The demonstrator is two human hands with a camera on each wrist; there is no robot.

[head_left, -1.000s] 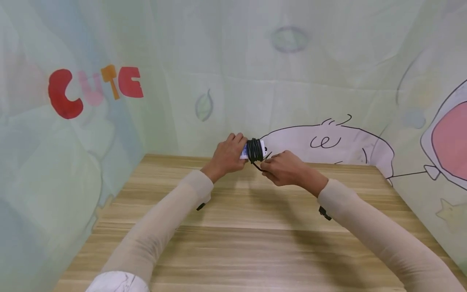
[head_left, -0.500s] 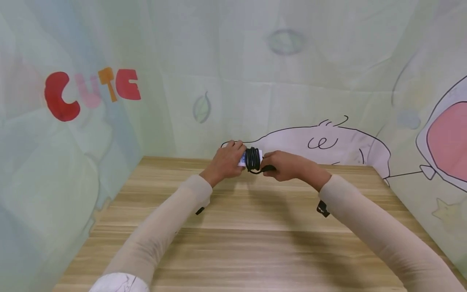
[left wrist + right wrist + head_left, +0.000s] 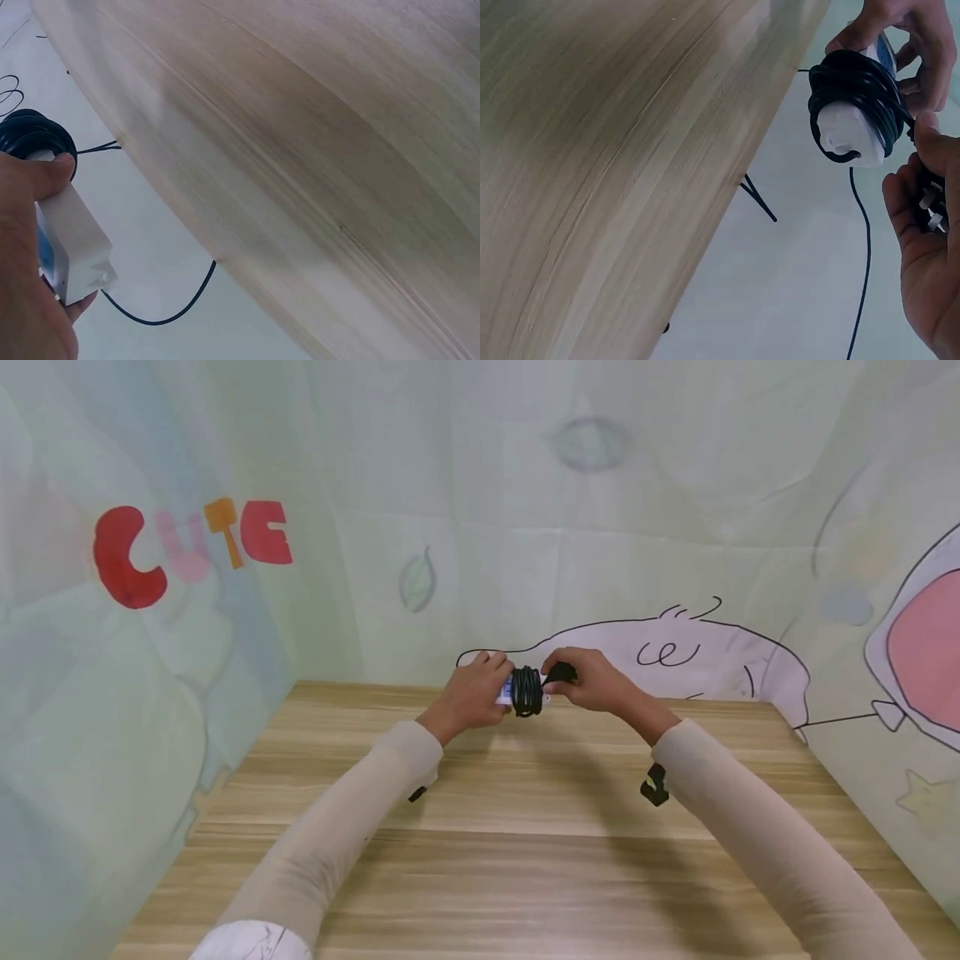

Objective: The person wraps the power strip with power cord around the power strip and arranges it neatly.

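A white power strip [image 3: 75,240] with a blue face is held up near the far end of the table. Black cord [image 3: 527,692] wraps round it in several tight turns. My left hand [image 3: 468,697] grips the strip by its left end. At the other end, my right hand [image 3: 592,678] pinches the black plug [image 3: 932,204] on the cord's end. Its metal prongs show in the right wrist view, near the palm. A short run of cord links the plug to the coil [image 3: 859,97]. Fingers hide part of the plug.
Beneath the hands lies a wood-grain table [image 3: 480,877]. Printed cloth backdrops [image 3: 375,527] rise at the back and both sides, with drawn lines and red letters [image 3: 127,556]. A black device [image 3: 655,785] hangs under the right sleeve.
The right hand has moved from below the strip's right end up to beside it, bringing the plug along. The loose cord below the coil is drawn in. The strip sits slightly lower.
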